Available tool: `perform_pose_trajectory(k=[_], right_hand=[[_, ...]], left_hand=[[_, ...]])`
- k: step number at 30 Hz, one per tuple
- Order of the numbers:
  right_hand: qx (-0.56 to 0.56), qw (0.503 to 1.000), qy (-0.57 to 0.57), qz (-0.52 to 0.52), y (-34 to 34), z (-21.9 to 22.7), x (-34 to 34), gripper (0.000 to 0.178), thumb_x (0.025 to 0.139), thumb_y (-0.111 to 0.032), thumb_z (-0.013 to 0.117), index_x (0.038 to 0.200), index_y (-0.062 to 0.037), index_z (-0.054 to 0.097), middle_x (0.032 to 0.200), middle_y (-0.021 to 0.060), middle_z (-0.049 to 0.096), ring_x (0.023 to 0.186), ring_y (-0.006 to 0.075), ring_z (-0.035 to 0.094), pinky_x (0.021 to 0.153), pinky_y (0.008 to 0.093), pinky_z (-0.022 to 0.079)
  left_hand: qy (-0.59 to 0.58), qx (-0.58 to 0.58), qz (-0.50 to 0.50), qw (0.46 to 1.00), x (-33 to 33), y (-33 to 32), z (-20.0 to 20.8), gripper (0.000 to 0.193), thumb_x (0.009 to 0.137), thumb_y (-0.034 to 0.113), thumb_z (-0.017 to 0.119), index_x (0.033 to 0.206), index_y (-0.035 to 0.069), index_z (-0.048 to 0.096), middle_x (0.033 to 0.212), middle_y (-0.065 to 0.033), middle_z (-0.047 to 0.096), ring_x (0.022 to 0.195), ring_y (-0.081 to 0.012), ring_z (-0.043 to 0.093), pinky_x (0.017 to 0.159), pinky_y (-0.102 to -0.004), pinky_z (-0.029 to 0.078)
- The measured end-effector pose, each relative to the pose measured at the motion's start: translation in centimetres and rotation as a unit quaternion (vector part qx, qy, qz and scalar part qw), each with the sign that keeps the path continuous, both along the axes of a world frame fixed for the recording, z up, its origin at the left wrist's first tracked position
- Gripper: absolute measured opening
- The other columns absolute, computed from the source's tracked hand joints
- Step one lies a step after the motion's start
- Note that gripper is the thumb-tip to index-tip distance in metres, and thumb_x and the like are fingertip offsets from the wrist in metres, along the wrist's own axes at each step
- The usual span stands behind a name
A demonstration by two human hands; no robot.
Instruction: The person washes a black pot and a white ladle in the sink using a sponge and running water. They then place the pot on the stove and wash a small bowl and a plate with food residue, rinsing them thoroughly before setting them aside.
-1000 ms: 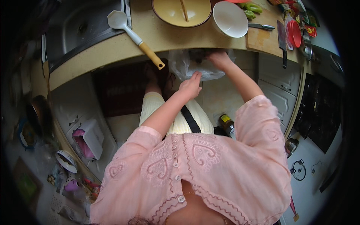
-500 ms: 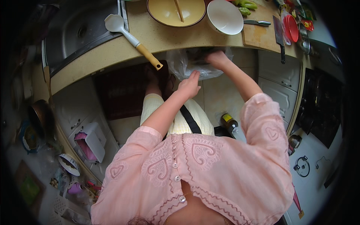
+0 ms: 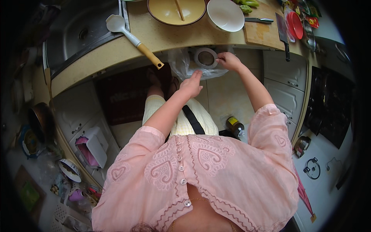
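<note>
A clear plastic bag (image 3: pixel 181 62) hangs spread at the counter's front edge. Over its mouth, my right hand (image 3: pixel 230 61) pinches the rim of a small round white-rimmed bowl (image 3: pixel 198 58), whose middle looks brownish; what it contains is unclear. My left hand (image 3: pixel 191 85) reaches to the near edge of the bag with fingers stretched forward, their tips touching or very close to the plastic. Whether they grip it is hard to see. The inside of the bag is mostly hidden beneath the bowl.
On the counter stand a yellow bowl (image 3: pixel 162 11) with a wooden stick and a white bowl (image 3: pixel 226 15). A white spatula (image 3: pixel 133 40) overhangs the edge. The cutting board (image 3: pixel 259 36) carries a small knife (image 3: pixel 253 19); a cleaver (image 3: pixel 282 31) lies beside it. A bottle (image 3: pixel 235 125) stands low down.
My right hand has come up out of the bag with the white-rimmed bowl now visible in it. My left hand stays at the bag's near edge. The view has shifted slightly.
</note>
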State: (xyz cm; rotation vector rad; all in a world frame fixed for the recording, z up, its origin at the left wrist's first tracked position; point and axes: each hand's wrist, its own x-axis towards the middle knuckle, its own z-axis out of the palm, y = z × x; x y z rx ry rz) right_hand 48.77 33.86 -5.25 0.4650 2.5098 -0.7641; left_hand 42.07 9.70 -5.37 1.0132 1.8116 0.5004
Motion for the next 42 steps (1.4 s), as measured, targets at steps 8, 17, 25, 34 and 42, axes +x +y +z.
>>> perform_pose_trajectory(k=[8,17,25,34,42], right_hand=[[0.206,0.964,0.092,0.143,-1.9,0.2,-1.0,0.013,0.077,-0.021,0.057,0.073,-0.0088,0.061,0.078,0.0091,0.061,0.077,0.0291,0.058,0.059,0.0397,0.048],[0.243,0.881,0.121,0.387,-3.5,-2.0,-0.6,0.009,0.074,-0.017,0.055,0.072,-0.0112,0.061,0.074,0.0053,0.058,0.075,0.0237,0.059,0.056,0.0365,0.048],[0.317,0.907,0.12,0.249,-3.5,7.9,-0.7,0.005,0.07,-0.013,0.057,0.075,-0.013,0.058,0.082,0.0013,0.053,0.083,0.0195,0.054,0.065,0.0319,0.045],[0.225,0.905,0.337,0.133,-11.7,20.9,-6.3,0.013,0.068,-0.003,0.061,0.073,-0.0075,0.05,0.074,0.0051,0.048,0.07,0.0226,0.051,0.056,0.0331,0.043],[-0.123,0.914,0.385,0.027,-21.1,18.7,-26.6,0.015,0.083,-0.009,0.058,0.076,0.0004,0.049,0.072,0.0143,0.046,0.064,0.0318,0.048,0.056,0.0359,0.039]], left_hand=[[0.015,-0.002,0.003,1.0,0.4,0.1,-0.5,0.072,0.081,0.022,0.06,0.138,0.006,0.02,0.145,-0.015,0.021,0.116,-0.0368,0.045,0.096,-0.0411,0.04],[0.013,-0.024,0.006,1.0,0.6,-0.1,-0.1,0.072,0.079,0.022,0.061,0.139,0.009,0.022,0.147,-0.0088,0.02,0.113,-0.0313,0.05,0.093,-0.0388,0.043],[-0.009,0.008,0.025,1.0,-1.2,-0.5,4.2,0.066,0.083,0.021,0.057,0.138,0.005,0.023,0.146,-0.0108,0.02,0.119,-0.0336,0.044,0.098,-0.0398,0.039],[0.009,0.113,0.149,0.982,-11.9,-8.8,9.4,0.023,0.084,0.022,0.054,0.088,0.001,0.063,0.072,-0.0149,0.064,0.06,-0.025,0.063,0.062,-0.0353,0.05],[0.015,0.125,0.439,0.89,-26.4,-20.5,10.1,0.023,0.086,0.02,0.053,0.084,-0.001,0.062,0.071,-0.007,0.064,0.054,-0.0128,0.059,0.052,-0.0273,0.048]])
